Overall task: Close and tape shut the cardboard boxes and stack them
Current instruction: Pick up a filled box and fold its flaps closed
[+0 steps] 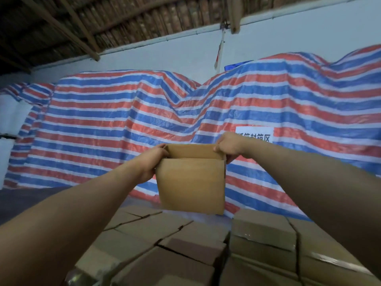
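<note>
Nearest, at six o'clock, lie the stacked boxes [177,250], closed, some with shiny tape along their seams. Both forearms reach forward over them, nearly straight. The left hand [151,166] grips the upper left corner of the open cardboard box [190,184], fingers curled over its rim. The right hand [228,148] grips the upper right corner at one o'clock, fingers bent round the edge. The box hangs above the stack, top unsealed. Behind hangs a striped tarpaulin [103,124] with a white label [254,134].

brown cardboard box [190,184], top open, held aloft
</note>
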Demonstrator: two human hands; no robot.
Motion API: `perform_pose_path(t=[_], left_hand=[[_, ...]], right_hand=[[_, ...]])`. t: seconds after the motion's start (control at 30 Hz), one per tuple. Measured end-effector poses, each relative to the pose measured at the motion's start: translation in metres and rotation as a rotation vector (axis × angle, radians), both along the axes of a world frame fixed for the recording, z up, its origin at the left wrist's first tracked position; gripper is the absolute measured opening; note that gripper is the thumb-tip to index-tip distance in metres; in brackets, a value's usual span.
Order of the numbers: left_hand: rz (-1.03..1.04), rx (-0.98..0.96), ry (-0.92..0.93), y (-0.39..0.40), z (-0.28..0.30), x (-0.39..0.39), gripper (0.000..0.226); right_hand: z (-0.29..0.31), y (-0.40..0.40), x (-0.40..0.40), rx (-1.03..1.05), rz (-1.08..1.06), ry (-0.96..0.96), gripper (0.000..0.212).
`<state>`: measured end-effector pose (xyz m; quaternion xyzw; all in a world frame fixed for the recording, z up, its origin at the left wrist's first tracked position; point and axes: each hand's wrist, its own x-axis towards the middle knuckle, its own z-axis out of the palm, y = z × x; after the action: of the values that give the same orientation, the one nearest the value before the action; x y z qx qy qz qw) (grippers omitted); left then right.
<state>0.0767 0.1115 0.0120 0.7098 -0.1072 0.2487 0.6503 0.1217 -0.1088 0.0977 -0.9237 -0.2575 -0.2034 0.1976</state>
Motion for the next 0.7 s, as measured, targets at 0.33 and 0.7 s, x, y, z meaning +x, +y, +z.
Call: perform_pose_path(t=[0.33,0.7], left_hand=[[-0.175,-0.059,-0.078,-0.117,-0.008,-0.093,0.065],[-0.131,-0.220,-0.084,-0.225,-0.040,-0.131,0.059]], right_hand=[[0.005,-0.133,-0.121,0.117,-0.054,0.212,0.022],[-0.039,-0.232,-0.179,0.459,-0.095,0.361,0.018]])
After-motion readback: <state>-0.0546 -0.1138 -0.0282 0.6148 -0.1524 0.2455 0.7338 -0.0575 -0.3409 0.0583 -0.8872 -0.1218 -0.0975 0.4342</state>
